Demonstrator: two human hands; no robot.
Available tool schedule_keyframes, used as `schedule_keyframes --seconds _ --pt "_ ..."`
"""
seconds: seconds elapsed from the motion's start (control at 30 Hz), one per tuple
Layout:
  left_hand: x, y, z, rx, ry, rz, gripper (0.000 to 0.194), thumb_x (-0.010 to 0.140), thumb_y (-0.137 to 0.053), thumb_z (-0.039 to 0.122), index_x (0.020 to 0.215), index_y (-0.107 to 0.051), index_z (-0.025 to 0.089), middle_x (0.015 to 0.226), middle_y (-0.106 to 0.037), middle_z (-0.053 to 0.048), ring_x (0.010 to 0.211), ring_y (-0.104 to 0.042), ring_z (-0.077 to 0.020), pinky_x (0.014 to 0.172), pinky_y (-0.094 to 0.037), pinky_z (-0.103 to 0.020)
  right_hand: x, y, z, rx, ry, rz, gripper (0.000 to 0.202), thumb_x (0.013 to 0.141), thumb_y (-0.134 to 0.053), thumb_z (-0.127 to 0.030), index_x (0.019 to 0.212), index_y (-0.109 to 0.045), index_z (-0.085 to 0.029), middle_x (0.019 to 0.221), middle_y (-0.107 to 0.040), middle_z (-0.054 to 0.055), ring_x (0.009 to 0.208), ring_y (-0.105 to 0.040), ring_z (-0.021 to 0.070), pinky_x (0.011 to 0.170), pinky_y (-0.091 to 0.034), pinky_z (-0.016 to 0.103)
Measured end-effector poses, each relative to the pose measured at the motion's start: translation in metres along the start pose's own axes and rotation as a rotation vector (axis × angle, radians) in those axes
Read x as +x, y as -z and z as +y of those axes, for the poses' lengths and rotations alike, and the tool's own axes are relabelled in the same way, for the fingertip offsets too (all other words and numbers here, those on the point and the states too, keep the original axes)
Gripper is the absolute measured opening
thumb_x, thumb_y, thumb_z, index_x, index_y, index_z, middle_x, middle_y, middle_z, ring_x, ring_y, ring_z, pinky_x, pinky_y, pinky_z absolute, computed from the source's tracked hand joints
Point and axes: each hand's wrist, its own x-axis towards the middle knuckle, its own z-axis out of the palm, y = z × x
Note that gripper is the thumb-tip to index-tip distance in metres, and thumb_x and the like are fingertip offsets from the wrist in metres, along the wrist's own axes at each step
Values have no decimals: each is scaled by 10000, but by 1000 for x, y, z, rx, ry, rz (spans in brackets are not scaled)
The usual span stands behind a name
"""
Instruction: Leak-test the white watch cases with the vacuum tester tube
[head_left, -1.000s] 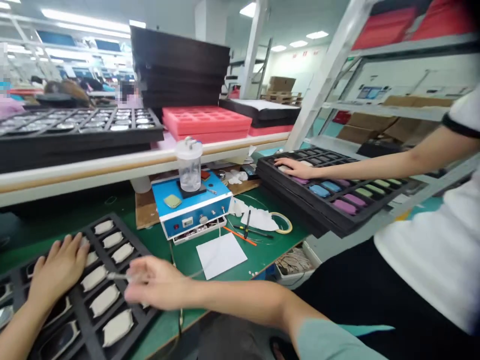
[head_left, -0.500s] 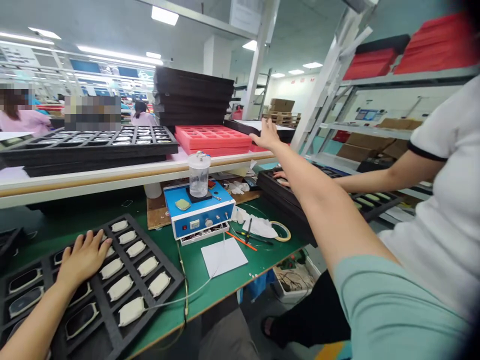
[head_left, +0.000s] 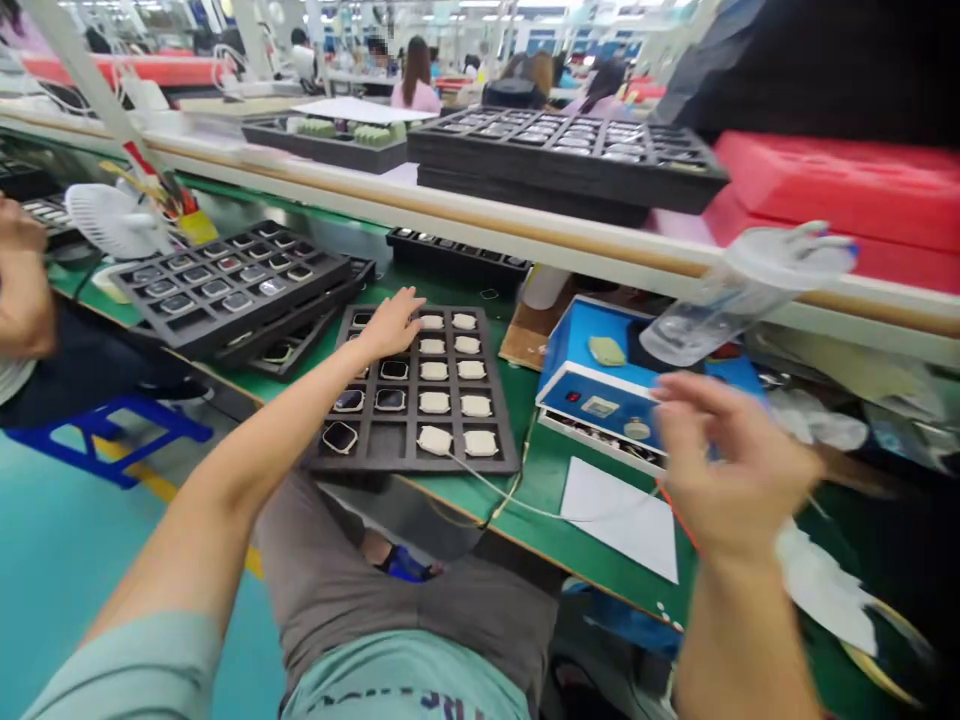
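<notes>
My left hand [head_left: 391, 324] lies with fingers spread over the upper part of a black compartment tray [head_left: 386, 440]. Pale, squarish pieces [head_left: 435, 402] fill the tray's right columns, and dark-faced watch-like pieces [head_left: 390, 400] sit on its left. A thin cable leads from a pale piece at the bottom. My right hand [head_left: 731, 450] is raised, blurred, in front of the blue box [head_left: 585, 340]; its fingers are curled and whether they hold anything is unclear. On that box stand a clear container [head_left: 712, 300] and a greenish piece [head_left: 606, 350].
Stacked black trays [head_left: 232, 290] and a white fan [head_left: 112, 220] are at the left, near another person's arm [head_left: 22, 280]. A shelf edge [head_left: 465, 210] crosses above the bench. White paper [head_left: 619, 515] lies right of the tray; tape [head_left: 885, 670] is at the lower right.
The view has swung left and down. My right hand has come back from the shelf to beside the blue box, its fingers now curled. My left hand remains over the tray.
</notes>
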Motion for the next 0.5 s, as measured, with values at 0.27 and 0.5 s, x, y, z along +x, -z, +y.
schedule_keyframes --seconds 0.27,0.5 --pt "-197 18 22 168 -84 -19 532 1036 -424 469 1479 -542 198 1573 -472 -116 1488 -412 -272 1244 -314 -532 -102 -48 -82 441 217 -99 250 862 -649 -25 1081 -687 -141 920 -752 103 887 -732 202 795 -612 333" --pt "-221 -7 38 218 24 -189 673 1041 -330 575 1612 -351 221 1691 -214 -100 1589 -185 -311 1283 -155 -591 -143 -55 -92 575 340 -305 153 925 -559 -115 992 -686 -168 714 -703 52 603 -650 157 566 -525 275"
